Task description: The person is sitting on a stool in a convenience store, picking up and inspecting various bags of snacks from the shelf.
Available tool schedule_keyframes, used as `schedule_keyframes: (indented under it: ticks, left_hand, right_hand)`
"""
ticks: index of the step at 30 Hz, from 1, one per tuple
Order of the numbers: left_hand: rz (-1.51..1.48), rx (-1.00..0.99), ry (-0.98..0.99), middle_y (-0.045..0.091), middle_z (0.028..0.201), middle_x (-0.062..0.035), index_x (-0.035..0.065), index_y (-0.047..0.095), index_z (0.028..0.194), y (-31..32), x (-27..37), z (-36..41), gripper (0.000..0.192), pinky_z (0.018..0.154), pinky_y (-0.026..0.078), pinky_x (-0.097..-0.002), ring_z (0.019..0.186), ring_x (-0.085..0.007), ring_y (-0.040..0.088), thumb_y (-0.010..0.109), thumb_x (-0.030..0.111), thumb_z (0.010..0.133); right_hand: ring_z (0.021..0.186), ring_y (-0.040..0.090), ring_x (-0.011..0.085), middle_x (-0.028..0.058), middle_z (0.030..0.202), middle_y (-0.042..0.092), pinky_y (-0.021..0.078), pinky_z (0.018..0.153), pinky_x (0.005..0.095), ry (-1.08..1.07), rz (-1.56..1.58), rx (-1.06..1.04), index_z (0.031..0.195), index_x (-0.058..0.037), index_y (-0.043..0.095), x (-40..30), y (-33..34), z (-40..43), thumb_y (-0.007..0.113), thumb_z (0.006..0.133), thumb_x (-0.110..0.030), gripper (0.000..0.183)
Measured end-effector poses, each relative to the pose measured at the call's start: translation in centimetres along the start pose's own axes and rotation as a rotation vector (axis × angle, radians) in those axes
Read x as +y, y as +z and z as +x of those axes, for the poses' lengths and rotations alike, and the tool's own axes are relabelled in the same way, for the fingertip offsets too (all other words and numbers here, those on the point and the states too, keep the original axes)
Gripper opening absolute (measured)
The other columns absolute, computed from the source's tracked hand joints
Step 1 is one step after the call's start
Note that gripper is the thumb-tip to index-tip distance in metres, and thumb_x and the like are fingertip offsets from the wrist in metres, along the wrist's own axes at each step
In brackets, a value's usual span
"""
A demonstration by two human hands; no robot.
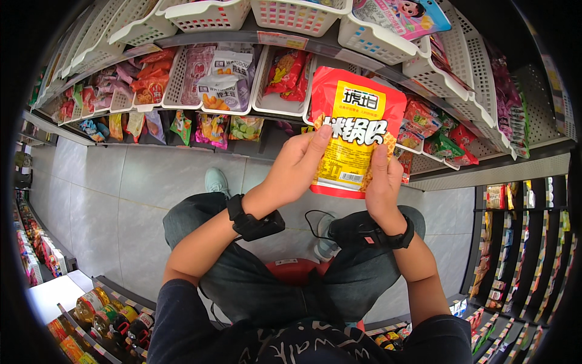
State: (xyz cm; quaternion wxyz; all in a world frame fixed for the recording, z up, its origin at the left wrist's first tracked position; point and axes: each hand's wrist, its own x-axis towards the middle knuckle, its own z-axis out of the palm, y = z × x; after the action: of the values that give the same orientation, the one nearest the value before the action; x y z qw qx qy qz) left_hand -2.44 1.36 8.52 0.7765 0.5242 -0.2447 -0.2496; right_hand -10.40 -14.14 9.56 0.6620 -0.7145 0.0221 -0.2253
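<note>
A red and yellow snack packet (350, 113) is held upright between both hands, its printed face turned up towards me. My left hand (298, 164) grips its left edge, thumb on the front. On its lower right edge my right hand (384, 186) is closed, also with the thumb in front. The fingers behind the packet are hidden. Beyond it, white plastic baskets with snack bags line a shelf; one basket (278, 103) has red packets (287, 75), and the one left of it holds white and purple bags (223, 93).
Above runs a shelf edge (218, 37) with more white baskets (302, 20). Small bags (245, 128) lie on a lower level. Shelving (514, 255) stands at the right, bottles (107, 314) at the lower left. A red stool (295, 269) is under me.
</note>
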Motion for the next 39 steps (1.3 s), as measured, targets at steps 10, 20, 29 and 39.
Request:
schedule_keyframes:
  ticks: [10,20,29,39]
  left_hand:
    - [0.168,0.234,0.336,0.057,0.066,-0.0021,-0.0068,0.061,0.087,-0.1,-1.3,-0.1,0.052,0.056,0.040,-0.0275,0.063,-0.0062,0.046,0.040,0.036,0.108]
    - [0.224,0.294,0.277,0.059,0.070,0.0005,-0.0050,0.063,0.096,0.5,-0.3,-0.4,0.042,0.055,0.039,-0.0245,0.063,-0.0021,0.047,0.046,0.031,0.106]
    - [0.076,0.299,0.316,0.068,0.089,-0.0024,-0.0050,0.062,0.110,0.5,0.0,-0.7,0.041,0.068,0.045,-0.0226,0.078,-0.0036,0.055,0.043,0.030,0.108]
    - [0.082,0.265,0.233,0.067,0.089,-0.0030,-0.0044,0.062,0.103,0.2,-0.6,-0.6,0.042,0.069,0.046,-0.0226,0.079,-0.0040,0.054,0.041,0.032,0.108]
  right_hand:
    - [0.077,0.058,0.0061,0.0044,0.091,0.070,0.0471,0.067,0.0257,-0.101,-0.074,-0.073,0.101,0.0060,0.064,0.0,-0.1,0.1,0.044,0.107,-0.030,0.041]
    - [0.073,0.059,0.0070,0.0056,0.085,0.070,0.0471,0.064,0.0276,-0.092,-0.100,-0.076,0.100,0.0056,0.064,0.2,-0.3,0.1,0.044,0.107,-0.030,0.041]
    - [0.070,0.060,0.0086,0.0067,0.082,0.070,0.0473,0.062,0.0278,-0.134,-0.109,-0.090,0.098,0.0053,0.064,0.1,0.2,0.0,0.044,0.107,-0.027,0.039]
    - [0.073,0.059,0.0074,0.0072,0.085,0.070,0.0482,0.064,0.0275,-0.103,-0.107,-0.090,0.099,0.0063,0.064,0.3,0.1,0.2,0.045,0.107,-0.027,0.039]
